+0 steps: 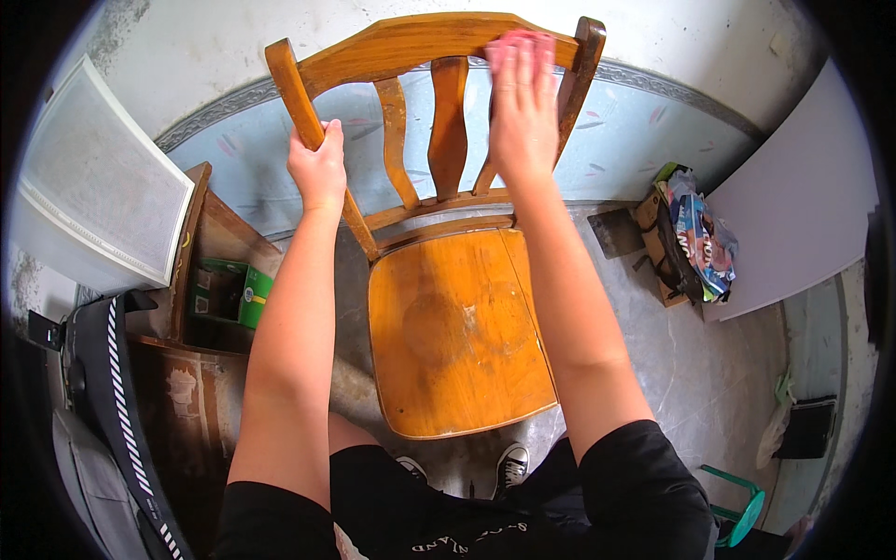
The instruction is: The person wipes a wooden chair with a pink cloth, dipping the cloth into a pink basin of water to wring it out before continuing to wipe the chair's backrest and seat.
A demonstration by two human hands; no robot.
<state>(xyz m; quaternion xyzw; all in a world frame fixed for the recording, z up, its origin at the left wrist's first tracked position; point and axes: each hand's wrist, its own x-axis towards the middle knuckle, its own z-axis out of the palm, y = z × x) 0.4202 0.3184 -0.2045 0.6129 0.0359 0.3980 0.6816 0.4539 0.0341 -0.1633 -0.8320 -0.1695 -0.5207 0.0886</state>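
A wooden chair (448,315) stands upright before me, its slatted backrest on the far side and its worn seat towards me. My left hand (316,168) grips the left post of the backrest, thumb showing on the inner side. At the right end of the curved top rail (420,43), my right hand (525,112) presses a pink cloth (542,45) flat with its fingers. The hand and cloth look slightly blurred. Behind that hand and forearm, parts of the right slat and right post are hidden.
Left of the chair is a wooden cabinet (185,280) with a green box (238,290) in it. A cardboard box with plastic bags (700,231) sits on the floor at right, beside a pale panel (798,189). A green stool (745,518) is at lower right. The wall rises behind.
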